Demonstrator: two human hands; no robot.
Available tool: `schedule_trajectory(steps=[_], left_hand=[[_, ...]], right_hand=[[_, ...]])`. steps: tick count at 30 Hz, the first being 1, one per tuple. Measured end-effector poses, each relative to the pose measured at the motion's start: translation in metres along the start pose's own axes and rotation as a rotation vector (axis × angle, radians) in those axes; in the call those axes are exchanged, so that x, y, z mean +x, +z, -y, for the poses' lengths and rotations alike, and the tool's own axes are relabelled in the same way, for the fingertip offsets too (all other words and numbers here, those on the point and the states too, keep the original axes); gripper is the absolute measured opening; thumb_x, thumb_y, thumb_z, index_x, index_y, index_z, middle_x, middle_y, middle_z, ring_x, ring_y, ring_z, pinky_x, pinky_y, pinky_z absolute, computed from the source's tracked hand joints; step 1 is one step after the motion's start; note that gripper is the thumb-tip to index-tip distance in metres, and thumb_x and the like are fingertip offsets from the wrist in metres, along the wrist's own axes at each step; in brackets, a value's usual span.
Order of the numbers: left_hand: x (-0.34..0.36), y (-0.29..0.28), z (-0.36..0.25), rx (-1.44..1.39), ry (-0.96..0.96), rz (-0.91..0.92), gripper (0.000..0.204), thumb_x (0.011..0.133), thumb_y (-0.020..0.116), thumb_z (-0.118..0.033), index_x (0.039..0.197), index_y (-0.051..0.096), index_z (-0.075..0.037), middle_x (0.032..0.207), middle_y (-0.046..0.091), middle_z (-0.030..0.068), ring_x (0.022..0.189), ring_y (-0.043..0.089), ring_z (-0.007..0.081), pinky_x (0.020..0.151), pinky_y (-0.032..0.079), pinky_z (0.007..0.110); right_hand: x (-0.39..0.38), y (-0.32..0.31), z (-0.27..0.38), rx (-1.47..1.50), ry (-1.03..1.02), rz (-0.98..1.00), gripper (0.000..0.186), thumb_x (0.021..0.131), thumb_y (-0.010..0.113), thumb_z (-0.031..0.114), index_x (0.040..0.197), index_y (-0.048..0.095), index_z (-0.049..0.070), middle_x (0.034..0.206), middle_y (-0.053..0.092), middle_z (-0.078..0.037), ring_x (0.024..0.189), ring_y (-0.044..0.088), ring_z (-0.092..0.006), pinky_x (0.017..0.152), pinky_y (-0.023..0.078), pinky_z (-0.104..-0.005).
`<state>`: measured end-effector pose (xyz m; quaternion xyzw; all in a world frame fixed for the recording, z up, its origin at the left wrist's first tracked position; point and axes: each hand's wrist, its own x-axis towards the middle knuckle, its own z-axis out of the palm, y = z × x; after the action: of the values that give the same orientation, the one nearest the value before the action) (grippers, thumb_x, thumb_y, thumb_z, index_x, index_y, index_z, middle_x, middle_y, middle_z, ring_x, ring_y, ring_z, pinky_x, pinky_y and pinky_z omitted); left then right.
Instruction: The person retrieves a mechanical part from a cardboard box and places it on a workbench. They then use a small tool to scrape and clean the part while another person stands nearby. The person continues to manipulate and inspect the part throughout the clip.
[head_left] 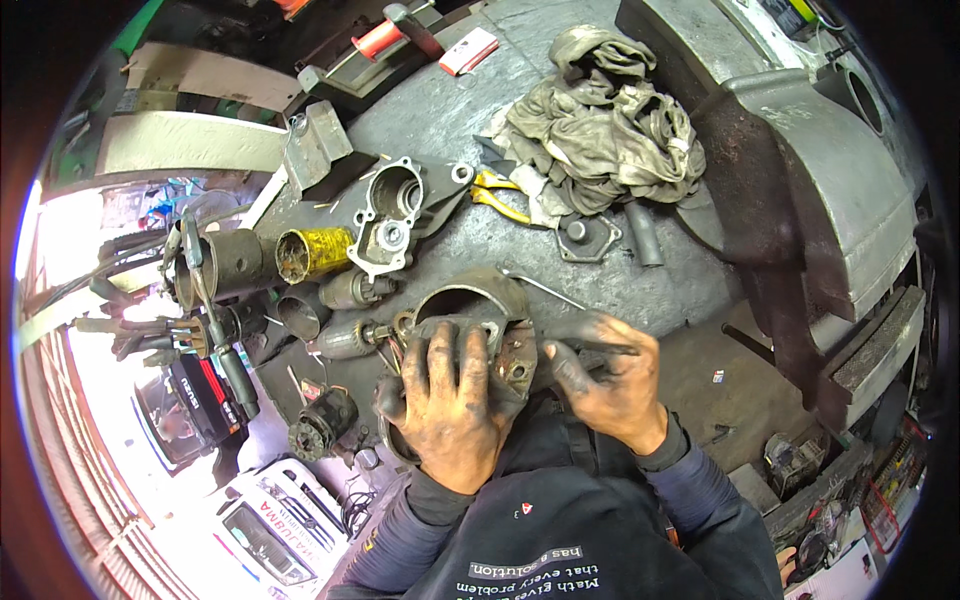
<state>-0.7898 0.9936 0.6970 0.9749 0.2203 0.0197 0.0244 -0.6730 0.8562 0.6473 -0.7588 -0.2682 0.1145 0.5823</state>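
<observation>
My left hand [450,400] lies over a grimy metal housing [470,295] with a round opening, close to my body. Its fingers bend down over the casting and grip it. Just right of the housing is my right hand [620,385], fingers curled and blackened, thumb pointing at the housing's edge. What those fingers close on is hidden. A thin metal rod [545,289] runs from behind the housing to near the right fingertips; whether they touch it I cannot tell. Left of the housing are a cylindrical metal part [345,337] and a second one [350,290].
A cast housing [375,240] and yellow cylinder [318,252] stand back left. Crumpled grey cloth [620,140], yellow-handled pliers [505,200], a flanged cap [588,240] and a tube [645,235] lie beyond my hands. A big metal block [830,190] rises at right.
</observation>
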Motion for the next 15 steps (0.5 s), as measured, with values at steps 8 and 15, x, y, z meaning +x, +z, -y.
schedule_trajectory(steps=[8, 15], left_hand=[[0.0, 0.002, 0.0, 0.023, -0.004, -0.024, 0.075, 0.067, 0.085, -0.036, 0.137, 0.065, -0.02, 0.141, 0.062, 0.0082, 0.13, 0.057, 0.0328, 0.104, 0.034, 0.054], [-0.002, 0.001, -0.001, -0.022, -0.001, 0.002, 0.095, 0.058, 0.093, -0.03, 0.144, 0.057, -0.014, 0.142, 0.059, 0.0143, 0.131, 0.052, 0.0423, 0.109, 0.039, 0.054]], right_hand=[[0.009, -0.003, 0.002, 0.058, 0.035, -0.01, 0.013, 0.082, 0.082, -0.001, 0.092, 0.073, 0.0, 0.087, 0.076, -0.011, 0.075, 0.074, -0.0253, 0.072, 0.057, -0.0328], [0.011, -0.003, 0.004, 0.117, -0.038, 0.049, 0.011, 0.083, 0.08, -0.002, 0.093, 0.075, 0.0, 0.087, 0.075, -0.012, 0.077, 0.073, -0.0246, 0.073, 0.057, -0.0335]])
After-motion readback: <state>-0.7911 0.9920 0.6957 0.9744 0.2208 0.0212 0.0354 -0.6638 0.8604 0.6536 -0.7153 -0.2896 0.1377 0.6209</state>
